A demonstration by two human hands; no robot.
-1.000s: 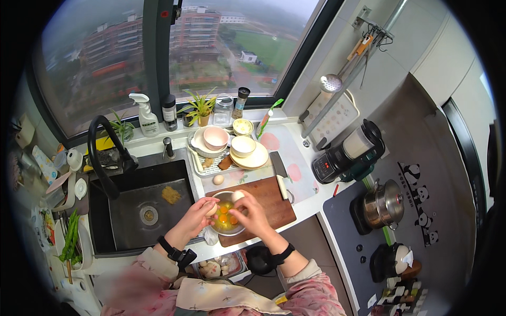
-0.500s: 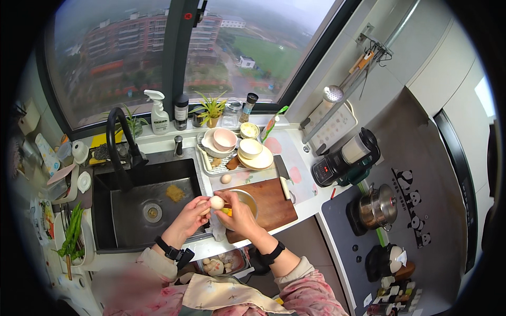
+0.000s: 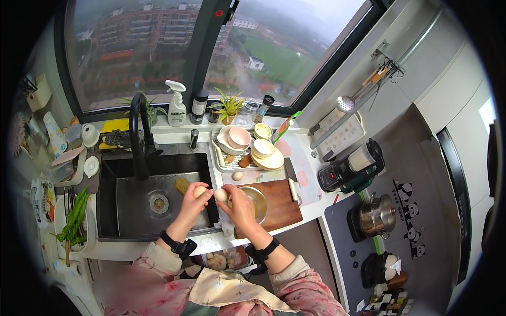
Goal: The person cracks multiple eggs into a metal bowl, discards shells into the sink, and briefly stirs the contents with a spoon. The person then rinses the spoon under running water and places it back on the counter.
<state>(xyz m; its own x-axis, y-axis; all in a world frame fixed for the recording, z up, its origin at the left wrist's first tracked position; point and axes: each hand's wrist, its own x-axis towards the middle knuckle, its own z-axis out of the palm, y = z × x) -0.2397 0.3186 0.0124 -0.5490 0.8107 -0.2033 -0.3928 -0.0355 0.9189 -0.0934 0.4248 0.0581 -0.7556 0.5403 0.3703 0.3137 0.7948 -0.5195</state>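
Over the strip of counter between the sink and the chopping board, both my hands are closed on pale eggs. My left hand [image 3: 190,208] grips one egg [image 3: 200,191] at its fingertips. My right hand [image 3: 241,206] holds another egg [image 3: 221,195] between thumb and fingers, close beside the first. Whether either shell is cracked cannot be made out. Just right of my right hand, a metal bowl [image 3: 262,203] rests on the wooden chopping board [image 3: 282,213], partly hidden by that hand. A third egg [image 3: 238,176] lies on the counter behind the bowl.
Left is the dark sink [image 3: 129,205] with its black tap [image 3: 138,137]. A knife [image 3: 292,184] lies on the board's far right. Behind stands a dish rack [image 3: 227,167] with bowls. A blender [image 3: 352,167] and a steel pot [image 3: 377,215] stand right; below is an open drawer [image 3: 245,258].
The head view has shifted, so the scene sits further right. My hands have drawn slightly apart, and a gap shows between the two eggs. The right hand still holds its egg.
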